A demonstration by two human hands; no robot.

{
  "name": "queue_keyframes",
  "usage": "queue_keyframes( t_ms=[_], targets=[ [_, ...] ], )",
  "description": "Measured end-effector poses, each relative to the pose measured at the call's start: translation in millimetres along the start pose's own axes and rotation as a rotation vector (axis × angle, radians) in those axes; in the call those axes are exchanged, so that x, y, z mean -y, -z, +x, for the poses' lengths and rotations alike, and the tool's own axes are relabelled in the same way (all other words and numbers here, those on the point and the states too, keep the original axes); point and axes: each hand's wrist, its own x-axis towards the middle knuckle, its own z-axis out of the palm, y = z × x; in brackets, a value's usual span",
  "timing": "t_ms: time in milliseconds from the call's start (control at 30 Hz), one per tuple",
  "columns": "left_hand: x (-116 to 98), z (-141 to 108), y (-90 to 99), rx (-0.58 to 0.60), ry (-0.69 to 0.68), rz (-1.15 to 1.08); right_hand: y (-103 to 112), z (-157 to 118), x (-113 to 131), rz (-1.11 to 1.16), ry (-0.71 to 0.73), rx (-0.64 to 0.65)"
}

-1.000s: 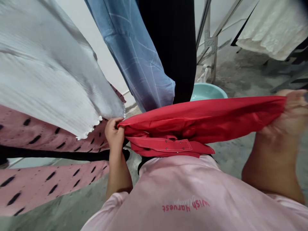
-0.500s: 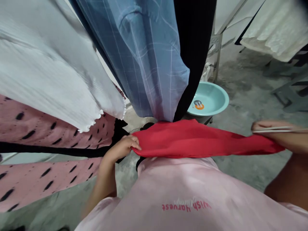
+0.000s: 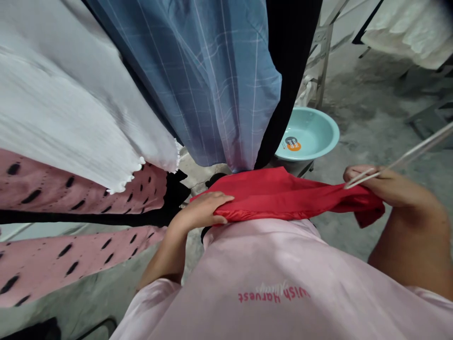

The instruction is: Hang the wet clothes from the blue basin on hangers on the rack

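Observation:
A red cloth (image 3: 276, 193) stretches across the front of my body, just above the pink shirt I wear. My left hand (image 3: 205, 209) lies over its left part, fingers extended and pointing right, thumb apart at the lower edge. Near the cloth's right end, my right hand (image 3: 366, 178) is closed round the fabric and a thin white hanger (image 3: 406, 158), which sticks out to the upper right. A short end of the cloth hangs below my right hand.
Blue checked (image 3: 212, 85), white (image 3: 63, 104) and pink spotted (image 3: 88, 193) garments hang ahead and to the left. Behind the cloth stands a light blue basin (image 3: 313, 134), beside a metal ladder (image 3: 322, 61). A cream cloth (image 3: 410, 33) hangs at the upper right.
My left hand has moved right along the cloth and its fingers have opened from their pinch. My right hand has come inward and up, the hanger now tilted, and the cloth's right end is bunched.

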Motion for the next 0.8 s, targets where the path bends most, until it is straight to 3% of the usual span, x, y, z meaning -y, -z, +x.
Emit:
queue_keyframes(
  t_ms=[67,200,333,433,533,600,667,800],
  targets=[
    [-6,18,-5.1,-0.023,-0.004,0.009,-3,-3,6,0.110,-0.043,-0.002],
    [-30,59,-19.8,-0.036,-0.100,-0.066,-23,-5,19,0.310,0.110,-0.123],
    [-64,102,-44.5,0.013,-0.222,-0.224,-62,-5,48,0.412,0.249,-0.026],
    [-80,129,-66.2,-0.107,-0.257,-0.395,-85,-5,68,0.421,0.356,0.015],
    [-78,144,-75.5,-0.155,-0.210,-0.731,-93,-3,74,0.428,0.395,0.007],
    [-67,143,-70.2,-0.165,-0.141,-0.928,-92,-2,70,0.414,0.381,-0.004],
    [-50,129,-56.9,-0.287,-0.046,-1.089,-89,-1,64,0.388,0.364,-0.036],
    [-3,65,-19.8,-0.791,0.254,-1.250,-89,-1,54,0.375,0.364,0.033]
  ],
)
